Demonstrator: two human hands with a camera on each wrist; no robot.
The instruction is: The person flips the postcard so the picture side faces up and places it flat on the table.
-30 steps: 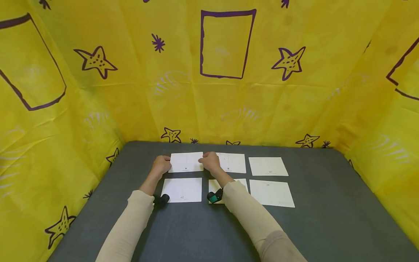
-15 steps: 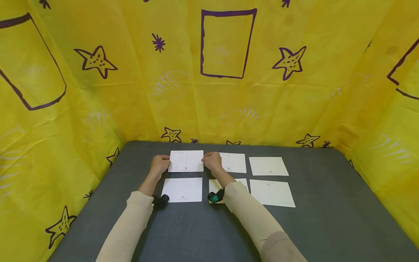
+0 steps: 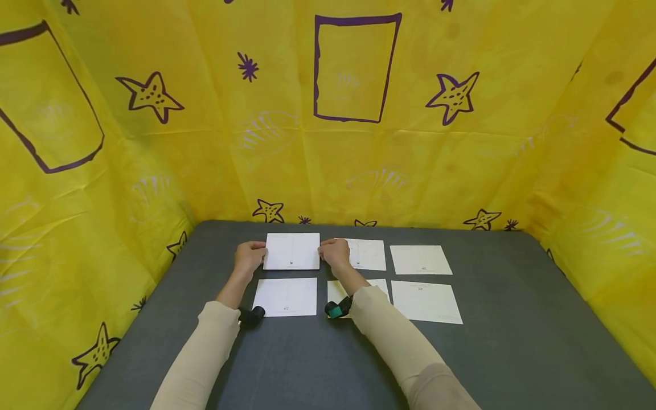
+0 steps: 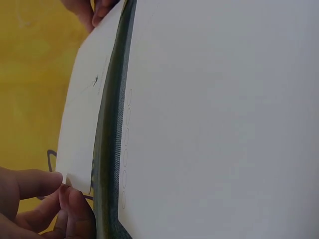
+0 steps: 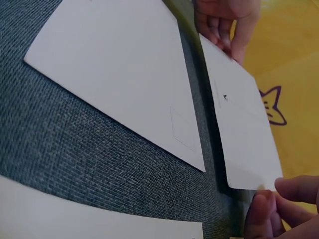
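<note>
A white postcard (image 3: 292, 251) with a faint middle line is at the back left of the table, tilted with its far edge raised. My left hand (image 3: 249, 256) pinches its left edge between thumb and fingers, plain in the left wrist view, where that hand (image 4: 47, 204) holds a corner of the postcard (image 4: 82, 109). At the opposite edge, my right hand (image 3: 336, 254) pinches the same card; the right wrist view shows this hand (image 5: 294, 209) at a corner of the postcard (image 5: 244, 124). Its far side is hidden.
Nearer me lies another postcard (image 3: 285, 297). To the right are several more: one (image 3: 369, 254) partly behind my right hand, one (image 3: 345, 289) partly under my right wrist, and two others (image 3: 421, 260) further right. A yellow patterned cloth (image 3: 348, 171) encloses the grey table (image 3: 287, 364).
The held postcard's far edge has risen, tilting the card toward me. My right hand has shifted slightly right, from over the card to its edge. The other cards have stayed put.
</note>
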